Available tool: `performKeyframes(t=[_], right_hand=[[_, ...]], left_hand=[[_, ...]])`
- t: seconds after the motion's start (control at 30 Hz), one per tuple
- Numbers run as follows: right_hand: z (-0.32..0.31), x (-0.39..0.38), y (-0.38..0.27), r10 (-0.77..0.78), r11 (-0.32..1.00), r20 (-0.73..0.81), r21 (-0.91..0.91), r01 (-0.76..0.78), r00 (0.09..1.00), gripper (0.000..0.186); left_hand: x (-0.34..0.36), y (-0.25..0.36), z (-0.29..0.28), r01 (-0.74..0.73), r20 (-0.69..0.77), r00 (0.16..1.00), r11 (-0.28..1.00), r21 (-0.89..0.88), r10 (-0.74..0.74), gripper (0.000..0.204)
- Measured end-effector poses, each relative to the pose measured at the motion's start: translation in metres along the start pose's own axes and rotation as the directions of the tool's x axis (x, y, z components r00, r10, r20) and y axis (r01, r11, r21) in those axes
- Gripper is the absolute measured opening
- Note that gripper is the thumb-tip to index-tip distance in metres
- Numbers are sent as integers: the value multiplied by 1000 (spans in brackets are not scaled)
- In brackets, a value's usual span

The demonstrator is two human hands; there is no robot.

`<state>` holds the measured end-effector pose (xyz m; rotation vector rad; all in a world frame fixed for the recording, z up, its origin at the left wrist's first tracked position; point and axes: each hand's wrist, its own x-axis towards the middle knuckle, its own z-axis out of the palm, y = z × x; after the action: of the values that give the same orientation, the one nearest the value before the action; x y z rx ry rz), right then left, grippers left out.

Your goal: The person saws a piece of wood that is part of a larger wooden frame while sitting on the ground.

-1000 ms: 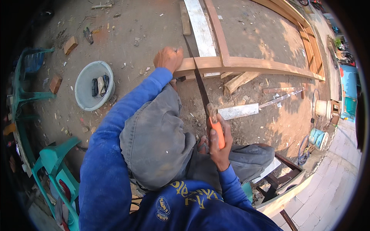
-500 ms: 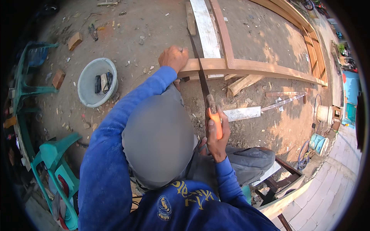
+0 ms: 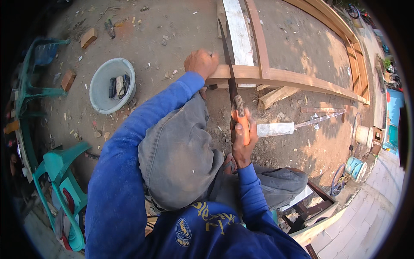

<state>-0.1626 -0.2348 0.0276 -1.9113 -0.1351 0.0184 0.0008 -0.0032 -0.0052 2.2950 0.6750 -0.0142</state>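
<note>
My left hand grips the wooden beam near its left end, fingers curled. A handsaw blade crosses that beam just right of this hand, angled from top to bottom. My right hand is closed around the saw's orange handle, below the beam. A pinkish crosspiece meets the beam from behind, beside a whitish board. A rough timber piece lies under the beam.
At left are a grey basin with dark items, wood blocks and green plastic chairs. A metal square lies right of the saw. Buckets stand at right; a longer timber frame is at upper right.
My right hand has pushed the saw forward, so its handle is closer to the beam. My left hand still grips the beam. The view has shifted slightly.
</note>
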Motion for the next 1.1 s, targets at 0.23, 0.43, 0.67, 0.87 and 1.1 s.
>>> performKeyframes(t=[0.23, 0.43, 0.67, 0.87, 1.1], right_hand=[[-69, -118, -38, -34, 984, 103, -173, 52, 994, 58], [33, 38, 46, -267, 959, -74, -119, 257, 961, 55], [43, 44, 50, -178, 966, -52, 182, 185, 983, 55], [35, 61, -5, -77, 986, 29, 149, 72, 997, 50], [29, 67, -17, -85, 996, -54, -20, 84, 995, 48]], left_hand=[[-1, -7, -12, 34, -27, 999, 999, 6, -34, 46], [-4, 4, 3, -13, -39, 999, 1000, -23, 12, 49], [2, 0, 3, 14, -74, 997, 1000, 12, -13, 47], [-4, -1, -12, -2, -131, 991, 1000, 18, 4, 47], [-24, 12, -31, -128, 135, 984, 988, 89, 115, 63]])
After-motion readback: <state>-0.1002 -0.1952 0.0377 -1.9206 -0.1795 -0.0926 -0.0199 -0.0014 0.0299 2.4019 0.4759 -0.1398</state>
